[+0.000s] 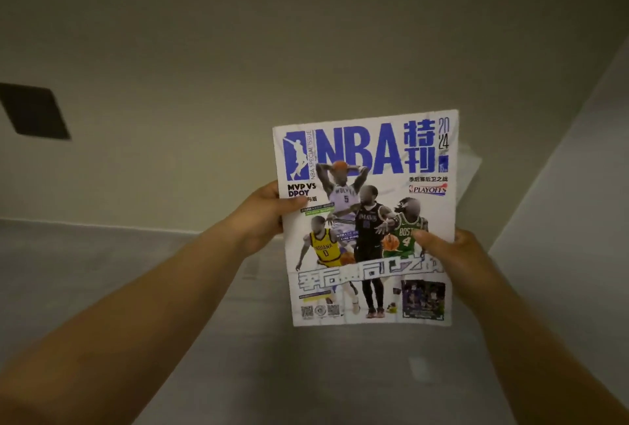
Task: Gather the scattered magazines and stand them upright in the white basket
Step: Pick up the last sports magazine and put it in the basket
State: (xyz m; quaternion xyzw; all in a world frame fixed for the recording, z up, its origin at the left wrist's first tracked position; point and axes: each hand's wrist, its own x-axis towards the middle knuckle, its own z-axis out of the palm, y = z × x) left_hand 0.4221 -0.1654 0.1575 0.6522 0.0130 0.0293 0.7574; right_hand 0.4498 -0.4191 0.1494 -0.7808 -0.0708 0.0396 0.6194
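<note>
While the white basket lies outside the frame, a person holds a basketball magazine [367,220] upright in mid-air before a plain wall [238,50], its cover facing the camera. The left hand [262,217] grips its left edge with the thumb pressed on the cover. The right hand [452,257] pinches the lower right edge likewise, and the fingers of both curl out of sight behind the pages. A pale sheaf of paper [468,166] juts from behind the top right corner, seemingly a second magazine in the same hold, though that cannot be confirmed. The gathering step appears to be in hand; next, the load must be carried to the basket and lowered in on its bottom edge — spine vertical. No container is in view, so what the basket holds cannot be told.
</note>
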